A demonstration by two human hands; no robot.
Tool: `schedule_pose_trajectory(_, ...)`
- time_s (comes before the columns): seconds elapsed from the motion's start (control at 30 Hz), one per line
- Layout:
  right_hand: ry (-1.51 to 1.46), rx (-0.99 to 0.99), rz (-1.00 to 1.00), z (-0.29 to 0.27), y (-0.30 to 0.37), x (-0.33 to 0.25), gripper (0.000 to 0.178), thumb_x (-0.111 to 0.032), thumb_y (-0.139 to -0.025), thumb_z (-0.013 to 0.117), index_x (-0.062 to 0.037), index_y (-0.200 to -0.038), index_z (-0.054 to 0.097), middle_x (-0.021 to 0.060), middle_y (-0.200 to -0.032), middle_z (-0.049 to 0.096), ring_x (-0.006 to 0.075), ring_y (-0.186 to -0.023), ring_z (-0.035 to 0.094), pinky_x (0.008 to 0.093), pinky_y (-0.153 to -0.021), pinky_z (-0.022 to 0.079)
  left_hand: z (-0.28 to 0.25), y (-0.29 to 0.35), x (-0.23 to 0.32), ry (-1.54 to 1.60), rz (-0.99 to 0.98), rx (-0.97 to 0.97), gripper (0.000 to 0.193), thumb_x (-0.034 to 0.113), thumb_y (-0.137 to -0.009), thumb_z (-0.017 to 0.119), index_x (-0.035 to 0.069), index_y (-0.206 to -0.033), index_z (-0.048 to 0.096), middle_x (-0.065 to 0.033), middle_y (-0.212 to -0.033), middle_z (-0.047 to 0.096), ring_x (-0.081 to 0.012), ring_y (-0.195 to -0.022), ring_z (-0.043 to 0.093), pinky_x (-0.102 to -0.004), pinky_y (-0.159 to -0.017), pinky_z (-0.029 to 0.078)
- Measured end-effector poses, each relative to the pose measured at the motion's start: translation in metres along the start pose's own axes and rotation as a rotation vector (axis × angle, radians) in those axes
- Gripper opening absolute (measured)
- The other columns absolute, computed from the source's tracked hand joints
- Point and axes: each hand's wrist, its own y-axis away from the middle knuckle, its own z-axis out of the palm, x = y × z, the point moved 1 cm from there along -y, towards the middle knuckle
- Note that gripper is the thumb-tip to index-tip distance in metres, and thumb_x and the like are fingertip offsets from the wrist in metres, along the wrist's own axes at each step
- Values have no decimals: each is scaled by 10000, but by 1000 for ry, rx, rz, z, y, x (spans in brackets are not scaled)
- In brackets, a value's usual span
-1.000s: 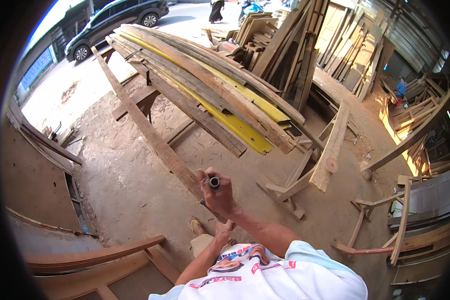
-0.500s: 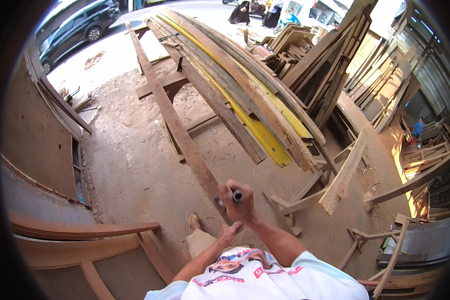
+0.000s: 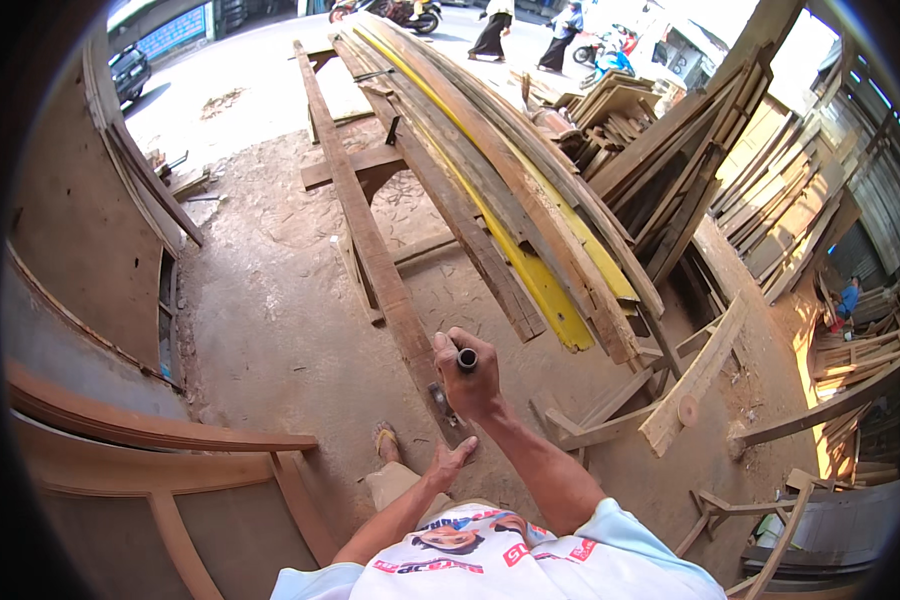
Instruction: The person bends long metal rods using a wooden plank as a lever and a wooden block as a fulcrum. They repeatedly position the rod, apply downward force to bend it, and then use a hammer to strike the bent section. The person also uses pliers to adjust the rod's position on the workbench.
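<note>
Head view showed the right hand clamped on a dark marker above the long plank, left hand open just below it; steadying the plank would likely keep marks true

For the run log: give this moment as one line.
right hand: grips dark marker, raised | left hand: open, low by long plank | setting: timber yard, dirt floor
</note>
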Motion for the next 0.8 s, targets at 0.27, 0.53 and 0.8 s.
schedule_pose_trajectory(0.27, -253, 16, -24, -24, 60, -15, 386, -210, -1038, 563, -103, -690, 435, -23, -571, 463, 47, -469, 416, 254, -430, 327, -18, -8, 0, -58, 121, -79, 676, 451, -885, 802, -2, -1333, 574, -106, -1171, 698, -218, -1025, 659, -395, -900, 535)
schedule_pose_trajectory(0.53, -40, -14, -4, 19, -10, 16, 361, -188, -1032, 555, -91, -701, 449, -32, -579, 461, 54, -468, 423, 270, -436, 354, -23, -8, 35, 28, -107, -182, 511, 433, -961, 720, 8, -1237, 655, -45, -1066, 717, -147, -923, 658, -325, -847, 550)
schedule_pose_trajectory(0.8, -11, 61, 36, 8, -26, 30, 373, -225, -1046, 568, -91, -713, 468, -31, -590, 479, 57, -465, 423, 269, -440, 358, -13, 0, 31, -78, -112, -132, 547, 474, -960, 703, -29, -1172, 702, -86, -1054, 718, -164, -996, 661, -342, -900, 532)
